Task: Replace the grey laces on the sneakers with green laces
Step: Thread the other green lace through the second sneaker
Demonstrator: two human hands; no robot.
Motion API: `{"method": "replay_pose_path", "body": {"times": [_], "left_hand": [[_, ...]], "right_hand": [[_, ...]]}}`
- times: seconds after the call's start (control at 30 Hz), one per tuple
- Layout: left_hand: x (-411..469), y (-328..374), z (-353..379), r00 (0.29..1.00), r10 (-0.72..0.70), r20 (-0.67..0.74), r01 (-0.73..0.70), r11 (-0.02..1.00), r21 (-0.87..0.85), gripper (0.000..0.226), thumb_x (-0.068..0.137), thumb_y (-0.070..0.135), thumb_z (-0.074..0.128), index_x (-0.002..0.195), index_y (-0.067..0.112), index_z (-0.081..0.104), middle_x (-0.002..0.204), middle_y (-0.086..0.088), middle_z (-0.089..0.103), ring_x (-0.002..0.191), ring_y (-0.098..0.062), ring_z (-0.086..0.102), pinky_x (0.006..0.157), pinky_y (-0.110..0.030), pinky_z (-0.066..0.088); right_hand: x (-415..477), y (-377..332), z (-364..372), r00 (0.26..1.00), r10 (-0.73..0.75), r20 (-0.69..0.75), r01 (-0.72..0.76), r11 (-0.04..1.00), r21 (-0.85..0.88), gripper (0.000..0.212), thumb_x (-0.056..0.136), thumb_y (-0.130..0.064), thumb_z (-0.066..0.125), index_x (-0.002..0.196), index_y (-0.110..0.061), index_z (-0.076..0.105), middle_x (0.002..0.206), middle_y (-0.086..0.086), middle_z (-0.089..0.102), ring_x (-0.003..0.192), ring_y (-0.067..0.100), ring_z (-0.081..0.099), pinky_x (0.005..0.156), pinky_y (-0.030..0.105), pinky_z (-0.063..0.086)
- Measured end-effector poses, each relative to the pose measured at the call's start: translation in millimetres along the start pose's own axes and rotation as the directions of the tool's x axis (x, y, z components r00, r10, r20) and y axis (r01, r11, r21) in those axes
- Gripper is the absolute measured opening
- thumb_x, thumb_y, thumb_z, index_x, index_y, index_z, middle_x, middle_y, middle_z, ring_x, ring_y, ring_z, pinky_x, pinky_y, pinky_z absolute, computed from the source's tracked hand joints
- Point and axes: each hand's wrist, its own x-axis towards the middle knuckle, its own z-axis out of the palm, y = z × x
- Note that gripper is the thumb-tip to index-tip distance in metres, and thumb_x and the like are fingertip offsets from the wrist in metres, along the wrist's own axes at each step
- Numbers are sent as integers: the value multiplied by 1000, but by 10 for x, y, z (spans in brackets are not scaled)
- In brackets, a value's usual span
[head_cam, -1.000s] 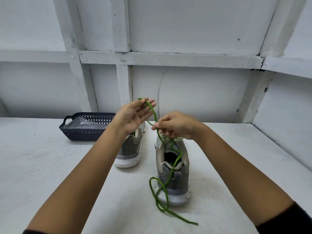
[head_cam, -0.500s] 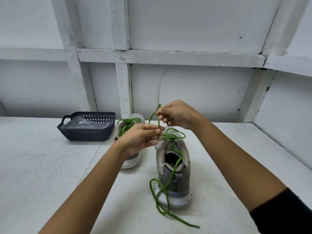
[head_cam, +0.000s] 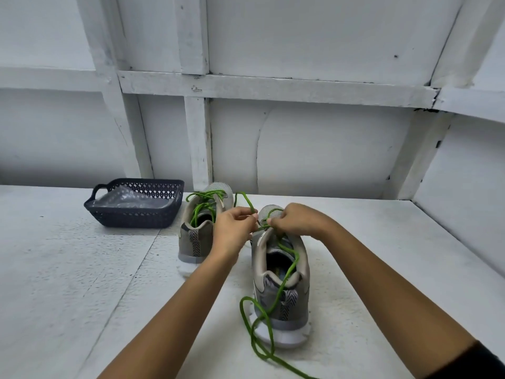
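A person's left hand [head_cam: 235,224] and right hand [head_cam: 299,220] pinch the green lace [head_cam: 286,275] over the near sneaker [head_cam: 296,313], at 9 and 3 o'clock; the shoe points to 12, loose lace trailing toward 6 across the worktop [head_cam: 82,269].

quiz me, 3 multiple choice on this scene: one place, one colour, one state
1. Where is the dark basket? A. left of the far sneaker B. at the table's right edge C. on the ledge
2. What colour is the lace trailing off the near sneaker? A. grey B. green C. red
3. What are the left hand and right hand doing? A. lying flat B. lifting the basket C. pinching the lace
Answers: 1 A, it sits left of that shoe. 2 B, green loops at the heel. 3 C, both pinch it by the fingertips.
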Motion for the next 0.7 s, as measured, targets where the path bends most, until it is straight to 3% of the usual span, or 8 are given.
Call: {"method": "replay_pose_path", "body": {"times": [0.07,0.17,0.23,0.33,0.4,0.57,0.7], "left_hand": [[16,-44,31,1000,3,19,-3,1000,20,6,89,2,60,87,5,65,70,-5,61,62,-12,58,55,-21,50],[26,-99,80,999,8,32,-8,1000,21,15,88,-1,59,77,9,63,66,-6,61,56,-9,60,56,-21,52],[29,-143,103,1000,14,16,-15,1000,20,19,88,-2,60,74,11,63,66,-6,62,56,-11,62,60,-26,54],[63,-223,122,999,37,-26,-36,999,30,21,86,0,62,73,16,65,67,-6,64,65,-21,62,74,-38,54],[84,-266,132,997,61,-52,-59,998,37,19,85,2,64,74,17,67,67,-3,65,66,-19,60,75,-37,53],[126,-329,158,991,96,-92,-93,995,34,13,84,4,66,81,16,70,77,-8,69,73,-17,62,81,-36,53],[165,-353,169,987,107,-119,-102,994,45,13,84,6,67,95,4,73,88,-11,72,77,-14,64,83,-32,53]], "right_hand": [[37,39,66,1000,27,5,-27,993,118,36,89,-39,54,63,-16,48,64,-1,41,61,15,41,51,25,29],[74,103,133,997,59,44,-70,930,362,27,86,-25,59,64,-14,50,65,1,46,58,13,44,53,24,35],[93,158,193,995,77,59,-96,872,481,20,84,-12,59,65,-6,56,62,6,49,56,16,46,55,24,37],[168,215,294,993,113,30,-109,792,600,18,79,-3,61,84,14,65,73,15,57,69,23,53,67,32,43],[195,224,336,992,123,34,-116,754,646,11,80,0,61,74,8,66,74,17,58,72,26,54,71,36,45],[251,247,381,992,115,53,-119,692,712,39,83,5,57,48,-9,67,65,14,59,68,26,54,75,39,47],[262,243,395,991,129,46,-120,658,743,38,83,6,58,49,-9,67,67,15,60,72,27,56,80,41,49]]}}
